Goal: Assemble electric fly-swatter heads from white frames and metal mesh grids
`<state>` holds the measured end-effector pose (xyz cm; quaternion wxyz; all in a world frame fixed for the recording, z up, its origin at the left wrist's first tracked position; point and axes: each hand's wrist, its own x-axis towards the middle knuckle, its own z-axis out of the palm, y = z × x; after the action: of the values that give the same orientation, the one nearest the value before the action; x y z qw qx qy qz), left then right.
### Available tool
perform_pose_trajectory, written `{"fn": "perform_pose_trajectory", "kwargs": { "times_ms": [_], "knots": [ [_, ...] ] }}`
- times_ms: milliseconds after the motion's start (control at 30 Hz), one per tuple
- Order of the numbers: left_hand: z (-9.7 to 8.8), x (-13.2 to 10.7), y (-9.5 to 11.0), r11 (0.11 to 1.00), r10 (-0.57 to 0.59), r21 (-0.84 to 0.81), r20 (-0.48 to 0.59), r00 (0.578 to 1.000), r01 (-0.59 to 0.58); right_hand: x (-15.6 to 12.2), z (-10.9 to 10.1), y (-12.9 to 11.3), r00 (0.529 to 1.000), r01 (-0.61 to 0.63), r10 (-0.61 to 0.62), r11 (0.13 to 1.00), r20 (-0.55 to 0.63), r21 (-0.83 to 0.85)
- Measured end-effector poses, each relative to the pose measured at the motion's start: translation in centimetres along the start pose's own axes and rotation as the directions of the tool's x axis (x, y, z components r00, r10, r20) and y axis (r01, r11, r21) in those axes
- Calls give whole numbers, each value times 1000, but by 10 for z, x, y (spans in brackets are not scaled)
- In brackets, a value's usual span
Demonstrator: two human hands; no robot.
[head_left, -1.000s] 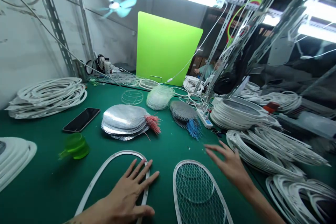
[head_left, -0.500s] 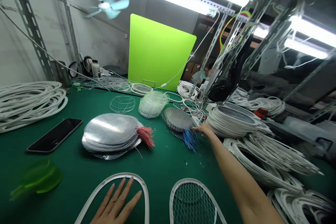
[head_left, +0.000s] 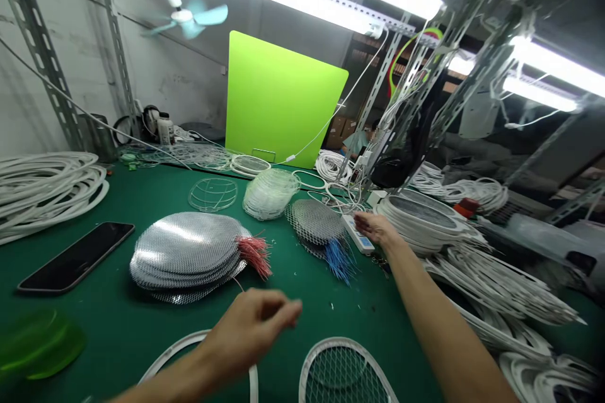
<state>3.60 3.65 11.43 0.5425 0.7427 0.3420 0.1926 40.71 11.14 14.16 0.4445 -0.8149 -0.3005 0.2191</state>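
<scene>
My left hand (head_left: 258, 321), blurred, is raised above a white oval frame (head_left: 254, 384). Its fingers look bent, and the blur hides whether they hold anything. My right hand (head_left: 375, 230) reaches forward with fingers stretched out over a white power strip (head_left: 358, 234). I see nothing in it, though its fingertips are small in view. Left of it lies a stack of round dark mesh pieces (head_left: 316, 221) beside a bundle of blue wires (head_left: 339, 259). A second white oval frame (head_left: 312, 352), with mesh inside, lies at the bottom middle.
Silver mesh sheets (head_left: 186, 249) lie stacked with red wires (head_left: 255, 255) at their edge. A phone (head_left: 78, 256) and a green translucent piece (head_left: 45, 343) are at left. White frames (head_left: 501, 274) are piled at right. Wire domes (head_left: 269, 192) stand toward the back.
My left hand has lifted off the white frame and moved right, its fingers bending. My right hand has moved slightly away from the dark mesh stack, uncovering more of the power strip.
</scene>
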Motion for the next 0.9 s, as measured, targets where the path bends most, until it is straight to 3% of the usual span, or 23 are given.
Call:
{"fn": "perform_pose_trajectory", "kwargs": {
  "times_ms": [33,67,100,167,233,300,433,533,633,700,767,800,833,867,900],
  "knots": [
    [4,25,11,964,-98,-244,53,994,108,-1,1,-4,999,-33,28,992,37,124],
    [8,53,21,861,-165,-476,78,983,182,-4,3,-8,997,-60,47,976,67,208],
    [11,83,29,724,-220,-650,102,970,232,-6,5,-11,994,-82,59,958,88,274],
    [18,142,44,437,-347,-846,152,925,304,-13,12,-13,990,-119,76,912,122,393],
    [26,190,53,380,-381,-888,104,919,258,-22,15,-10,983,-155,91,870,157,467],
    [33,221,59,383,-404,-905,19,915,188,-30,11,-5,972,-206,116,840,205,502],
    [46,233,60,428,-382,-903,-138,914,42,-48,-10,3,913,-349,168,792,371,501],
    [50,217,58,474,-276,-880,-182,944,-31,-66,-14,1,900,-337,75,745,429,576],
    [43,179,52,523,-184,-852,-160,970,-41,-94,1,0,935,-256,-7,679,354,688],
    [30,133,40,554,-164,-832,-130,978,-18,-125,13,3,951,-244,13,648,310,722],
    [10,66,17,661,-151,-750,-107,983,20,-167,17,13,949,-275,54,628,312,728],
    [0,25,3,850,-97,-525,-93,991,35,-191,16,20,941,-309,90,614,325,727],
    [-8,-17,-12,971,-26,-238,-32,999,18,-216,12,29,930,-352,136,595,340,723],
    [-15,-61,-27,998,24,55,16,1000,-25,-241,8,39,911,-408,204,566,358,716],
    [-19,-102,-41,950,54,306,47,997,-66,-264,4,50,882,-471,280,540,379,697]
  ]
}}
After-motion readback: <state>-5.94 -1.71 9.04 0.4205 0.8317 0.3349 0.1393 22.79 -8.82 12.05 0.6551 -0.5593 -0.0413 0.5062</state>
